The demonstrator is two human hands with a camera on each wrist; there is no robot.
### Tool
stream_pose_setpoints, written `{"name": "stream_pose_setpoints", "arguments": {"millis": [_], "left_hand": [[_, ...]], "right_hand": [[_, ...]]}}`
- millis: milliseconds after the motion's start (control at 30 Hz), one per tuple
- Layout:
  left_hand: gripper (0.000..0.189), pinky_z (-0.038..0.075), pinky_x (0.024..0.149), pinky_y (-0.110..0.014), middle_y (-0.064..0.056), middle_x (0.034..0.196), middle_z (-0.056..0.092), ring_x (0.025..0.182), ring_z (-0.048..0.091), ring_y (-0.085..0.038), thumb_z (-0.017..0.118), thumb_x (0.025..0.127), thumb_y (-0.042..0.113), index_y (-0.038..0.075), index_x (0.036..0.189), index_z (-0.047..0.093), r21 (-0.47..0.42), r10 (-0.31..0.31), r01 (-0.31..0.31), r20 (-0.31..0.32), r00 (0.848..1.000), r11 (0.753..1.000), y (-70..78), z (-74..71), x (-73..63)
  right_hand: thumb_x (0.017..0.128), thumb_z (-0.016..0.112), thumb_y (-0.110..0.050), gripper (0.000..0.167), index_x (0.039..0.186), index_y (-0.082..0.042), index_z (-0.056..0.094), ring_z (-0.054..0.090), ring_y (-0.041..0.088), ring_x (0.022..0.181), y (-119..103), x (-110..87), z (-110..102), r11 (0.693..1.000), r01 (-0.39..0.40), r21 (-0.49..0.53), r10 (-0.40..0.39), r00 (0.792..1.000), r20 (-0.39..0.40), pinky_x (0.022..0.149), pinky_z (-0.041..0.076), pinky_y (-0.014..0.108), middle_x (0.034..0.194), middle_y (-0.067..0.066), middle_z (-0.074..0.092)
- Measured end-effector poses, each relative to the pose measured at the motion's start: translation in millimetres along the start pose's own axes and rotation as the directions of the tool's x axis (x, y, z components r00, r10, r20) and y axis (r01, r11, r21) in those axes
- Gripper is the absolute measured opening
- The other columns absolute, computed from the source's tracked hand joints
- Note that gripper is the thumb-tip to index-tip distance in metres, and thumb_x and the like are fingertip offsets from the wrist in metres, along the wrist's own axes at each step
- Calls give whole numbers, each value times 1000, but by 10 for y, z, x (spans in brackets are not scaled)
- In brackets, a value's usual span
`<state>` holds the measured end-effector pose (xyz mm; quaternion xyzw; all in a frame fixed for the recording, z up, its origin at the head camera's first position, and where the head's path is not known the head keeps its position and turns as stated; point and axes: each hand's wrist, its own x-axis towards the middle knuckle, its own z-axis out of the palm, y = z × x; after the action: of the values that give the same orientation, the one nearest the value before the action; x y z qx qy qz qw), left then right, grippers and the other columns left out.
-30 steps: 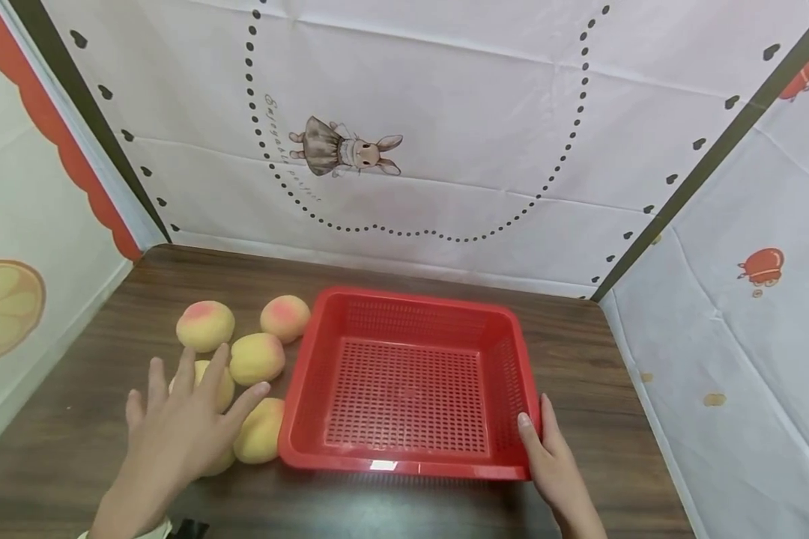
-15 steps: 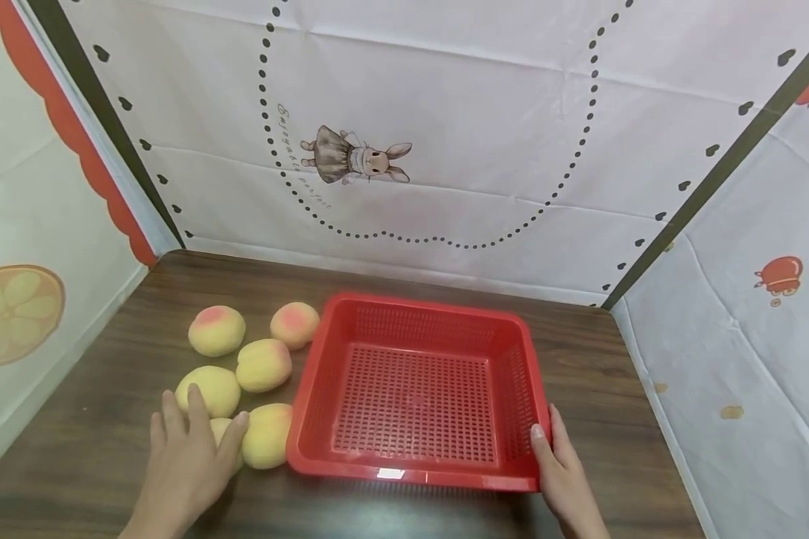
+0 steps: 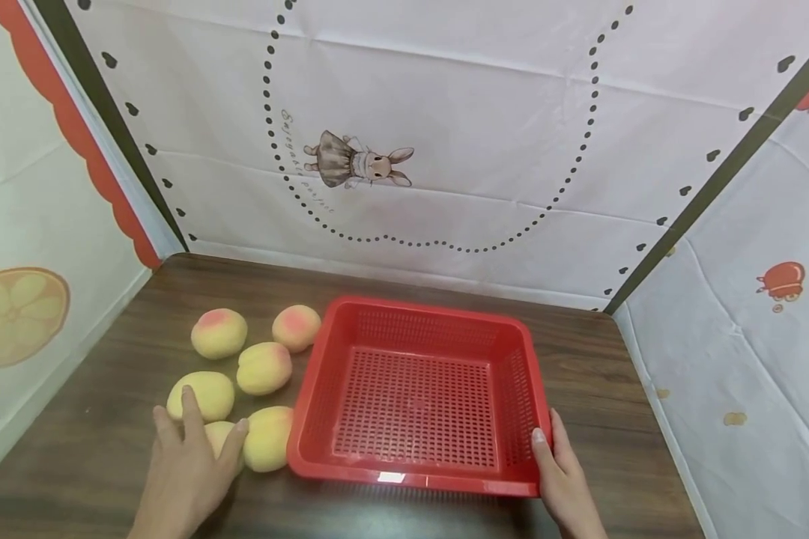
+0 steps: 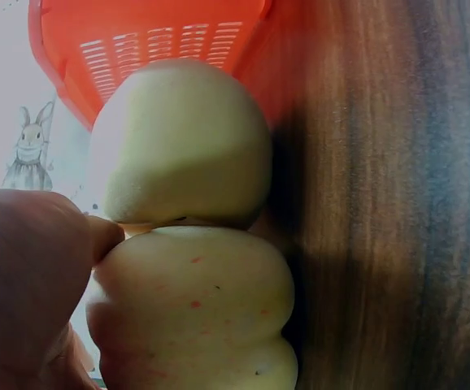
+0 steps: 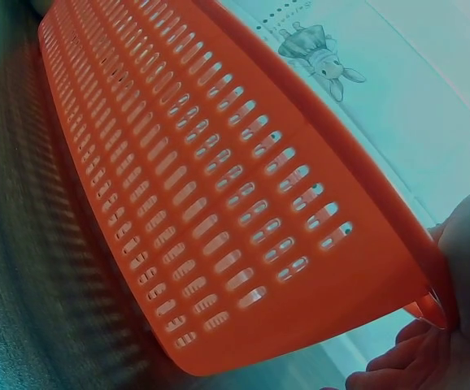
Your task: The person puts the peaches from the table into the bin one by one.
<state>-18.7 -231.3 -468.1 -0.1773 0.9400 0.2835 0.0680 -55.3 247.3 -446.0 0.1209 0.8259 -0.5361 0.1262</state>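
Observation:
My left hand (image 3: 187, 468) is at the nearest peach (image 3: 219, 436), its thumb on the right side and its fingers around the left; the hand partly hides the fruit. In the left wrist view this peach (image 4: 190, 313) touches another peach (image 4: 186, 138) beside the basket. One finger overlaps a yellow peach (image 3: 202, 395) just beyond. My right hand (image 3: 566, 471) grips the near right corner of a red plastic basket (image 3: 414, 479), thumb over the rim. The right wrist view shows the basket's slotted wall (image 5: 178, 162) and fingers (image 5: 402, 357) under the rim.
More peaches lie left of the basket: one at the back left (image 3: 219, 334), one by the basket's far corner (image 3: 297, 328), one between (image 3: 264, 368). The brown wooden table (image 3: 593, 367) meets a printed cloth wall (image 3: 445, 150) at the back.
My left hand has come down from above the peaches onto the nearest one. The yellow peach beyond has shifted slightly left. The right hand keeps its grip on the basket; the view has tilted a little.

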Motion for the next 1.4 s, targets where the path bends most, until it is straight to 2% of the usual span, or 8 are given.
{"name": "stream_pose_setpoints", "arguments": {"millis": [333,567,767,833,967,1033,1267,1400], "left_hand": [[103,37,97,-83,-57,144,-31,131,20,-83,26,102,73,6,158,-28,18,-96,94,101,990,995,-10,49,-8],[105,43,89,-80,-58,144,-30,123,35,-83,26,99,78,11,159,-28,13,-121,121,112,986,993,13,24,-29],[102,41,91,-82,-64,144,-18,123,32,-85,25,100,77,14,160,-26,33,-129,126,116,985,991,8,-13,-34],[102,39,94,-82,-65,144,-6,124,31,-84,24,100,77,13,161,-26,39,-123,119,107,987,992,14,-13,-26],[100,37,95,-79,-64,133,26,120,36,-80,27,102,72,4,164,-14,44,-98,96,42,994,994,23,41,-16],[97,38,93,-77,-61,127,34,117,40,-78,28,104,69,0,163,-6,52,-82,80,25,996,995,24,69,-14],[88,41,92,-79,-61,132,28,121,38,-78,19,105,69,2,162,15,79,-56,47,123,991,996,-24,42,1],[88,37,96,-80,-61,136,26,126,32,-79,19,105,69,-1,158,23,88,-32,21,127,991,996,-45,59,44]], "right_hand": [[114,32,-39,70,167,-7,-1,36,39,150,-17,21,-29,999,18,-26,-18,1000,0,119,34,62,169,27,23],[113,33,-43,73,167,-9,-2,33,40,153,-40,18,-43,1000,-11,-17,11,1000,-5,121,32,65,170,24,22],[113,35,-42,72,168,-11,1,41,38,147,-27,36,-22,1000,22,-7,-22,1000,-5,116,40,58,168,22,28],[113,35,-42,72,168,-10,1,41,38,147,-22,44,-21,1000,25,-7,-25,1000,-5,115,41,59,169,22,27],[113,35,-39,69,168,-11,4,43,37,145,3,41,-34,999,46,-5,-46,999,-13,113,43,56,167,22,30],[113,35,-38,67,168,-11,6,44,36,144,16,29,-41,999,49,-8,-49,999,-18,112,43,54,166,23,32],[114,36,-35,66,167,-8,8,54,33,133,37,-4,-13,999,51,7,-51,999,-18,100,51,42,160,27,39],[114,36,-33,63,167,-10,12,62,28,121,39,9,-23,998,49,29,-48,999,-21,89,53,33,155,26,45]]}}
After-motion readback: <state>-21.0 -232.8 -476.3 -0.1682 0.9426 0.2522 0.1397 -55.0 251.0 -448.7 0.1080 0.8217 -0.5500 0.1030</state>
